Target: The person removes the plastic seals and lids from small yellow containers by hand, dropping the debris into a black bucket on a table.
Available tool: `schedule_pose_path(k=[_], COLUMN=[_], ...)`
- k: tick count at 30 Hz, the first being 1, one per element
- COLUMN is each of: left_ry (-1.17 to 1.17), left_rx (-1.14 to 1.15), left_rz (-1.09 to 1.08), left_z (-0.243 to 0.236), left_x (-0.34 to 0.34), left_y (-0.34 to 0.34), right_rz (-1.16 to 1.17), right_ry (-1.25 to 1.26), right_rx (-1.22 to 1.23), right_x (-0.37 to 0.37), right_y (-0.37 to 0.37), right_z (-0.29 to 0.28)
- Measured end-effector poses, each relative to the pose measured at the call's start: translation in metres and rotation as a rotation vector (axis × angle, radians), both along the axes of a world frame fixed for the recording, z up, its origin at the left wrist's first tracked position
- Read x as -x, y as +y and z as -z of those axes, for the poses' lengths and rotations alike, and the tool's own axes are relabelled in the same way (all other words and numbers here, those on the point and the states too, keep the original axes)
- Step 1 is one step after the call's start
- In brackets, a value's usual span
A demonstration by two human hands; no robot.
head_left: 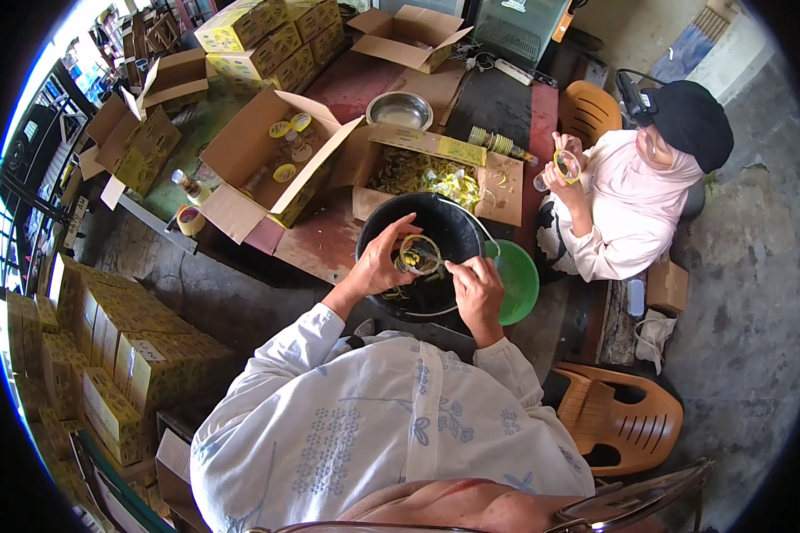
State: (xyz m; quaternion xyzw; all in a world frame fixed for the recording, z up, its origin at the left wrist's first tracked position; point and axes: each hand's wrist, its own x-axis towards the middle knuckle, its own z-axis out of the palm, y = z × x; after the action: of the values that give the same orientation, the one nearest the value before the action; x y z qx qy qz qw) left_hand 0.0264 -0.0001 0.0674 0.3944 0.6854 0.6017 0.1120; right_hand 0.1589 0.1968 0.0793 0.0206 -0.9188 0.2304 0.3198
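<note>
My left hand [384, 258] grips a small clear cup [420, 253] with a yellowish rim over a black bucket [456, 218]. My right hand [476, 291] holds a thin tool [439, 261] at the cup; its tip is hard to make out. A green basin [520, 298] sits right of the bucket, and an open carton [510, 202] of yellow-green scraps lies behind it.
A co-worker [631, 195] at the right holds a similar cup [567, 165]. Cartons with jars [240, 151], a steel bowl [400, 108] and stacked cups [493, 142] are on the table. Boxes [151, 364] stand lower left; a plastic chair [640, 413] is lower right.
</note>
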Motion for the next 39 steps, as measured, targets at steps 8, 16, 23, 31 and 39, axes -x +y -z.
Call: schedule_pose_path(k=[8, 16, 23, 31, 39], left_ry=[-0.009, 0.216, 0.396, 0.461, 0.382], left_rx=[0.056, 0.134, 0.252, 0.273, 0.271], left_rz=[0.028, -0.211, -0.378, -0.416, -0.326], left_z=[0.008, -0.007, -0.002, 0.001, 0.016], left_x=[-0.007, -0.032, -0.044, -0.051, -0.038], left_y=[0.0, 0.009, 0.022, 0.029, 0.023], right_rz=[-0.049, -0.054, -0.077, -0.066, -0.073], right_ry=[0.027, -0.042, -0.066, -0.01, -0.05], right_rx=[-0.13, 0.231, 0.03, -0.199, -0.049], right_x=[-0.005, -0.019, -0.035, -0.037, -0.029], right_y=[0.01, 0.003, -0.005, 0.0, 0.01], right_z=[0.0, -0.007, -0.005, 0.015, 0.025])
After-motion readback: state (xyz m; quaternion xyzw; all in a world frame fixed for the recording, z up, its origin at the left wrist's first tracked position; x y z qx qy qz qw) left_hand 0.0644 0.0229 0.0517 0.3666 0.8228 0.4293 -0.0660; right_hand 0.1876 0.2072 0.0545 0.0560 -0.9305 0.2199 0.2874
